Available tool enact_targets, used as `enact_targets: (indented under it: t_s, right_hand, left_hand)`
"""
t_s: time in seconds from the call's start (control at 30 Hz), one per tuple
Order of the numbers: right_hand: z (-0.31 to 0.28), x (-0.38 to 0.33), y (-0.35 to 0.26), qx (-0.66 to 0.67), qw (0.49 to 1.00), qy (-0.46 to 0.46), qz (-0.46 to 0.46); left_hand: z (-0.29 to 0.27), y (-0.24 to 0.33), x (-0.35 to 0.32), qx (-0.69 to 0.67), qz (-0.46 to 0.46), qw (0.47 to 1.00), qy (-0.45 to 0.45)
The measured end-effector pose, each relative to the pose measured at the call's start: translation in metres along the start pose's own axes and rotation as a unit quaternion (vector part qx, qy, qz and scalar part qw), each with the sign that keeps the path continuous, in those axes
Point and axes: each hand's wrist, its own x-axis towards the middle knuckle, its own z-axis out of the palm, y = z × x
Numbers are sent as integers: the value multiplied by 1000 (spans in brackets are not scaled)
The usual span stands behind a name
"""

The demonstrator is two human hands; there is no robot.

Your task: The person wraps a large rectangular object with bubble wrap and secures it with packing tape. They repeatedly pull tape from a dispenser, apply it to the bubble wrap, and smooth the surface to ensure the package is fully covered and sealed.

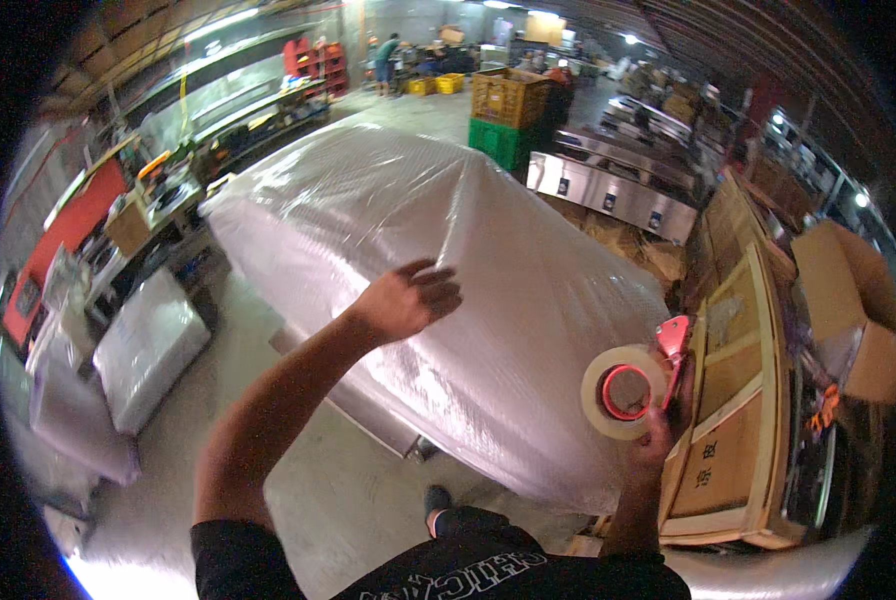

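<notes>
A large bulky object fully covered in clear bubble wrap (538, 300) fills the middle of the head view; what is inside cannot be made out. My left hand (408, 300) is over its middle, fingers curled and closed, their tips where a raised fold of the wrap ends. Whatever those fingers pinch, if anything, is hidden. At the right end of the wrapped object, my right hand (656, 435) grips a red tape dispenser (672, 338). A wide roll of tape (598, 392) with a red hub sits on the dispenser, facing me.
Close on the right stands a wooden crate (730, 480), with an open cardboard box (848, 310) beyond. Stainless-steel equipment (618, 190) and stacked yellow and green crates (503, 115) are behind. Left are a smaller wrapped package (153, 345) and a cluttered bench. Another person (385, 65) stands far back.
</notes>
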Motion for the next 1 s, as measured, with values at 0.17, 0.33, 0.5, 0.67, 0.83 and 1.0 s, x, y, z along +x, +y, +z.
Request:
enact_targets:
  t_s: [0.17, 0.33, 0.5, 0.67, 0.83, 1.0]
  right_hand:
    - [28, -11, 12, -149, 987, 47, -38]
    - [6, -66, 4, -407, 898, 168, -18]
    - [46, -128, -45, -259, 887, 383, 7]
    - [140, -152, -45, -228, 877, 423, 26]
    - [251, -123, -69, -420, 821, 387, 13]
    - [302, -87, -109, -579, 773, 258, -14]
  left_hand:
    - [7, -22, -18, -92, 95, 989, 73]
    - [-26, -52, 6, -115, 205, 966, 111]
    - [-7, -79, 19, -131, 358, 916, 125]
    - [17, -92, 8, -134, 447, 884, -38]
    - [16, -84, 80, -232, 476, 815, -235]
    - [-23, -100, 154, -679, 243, 625, -300]
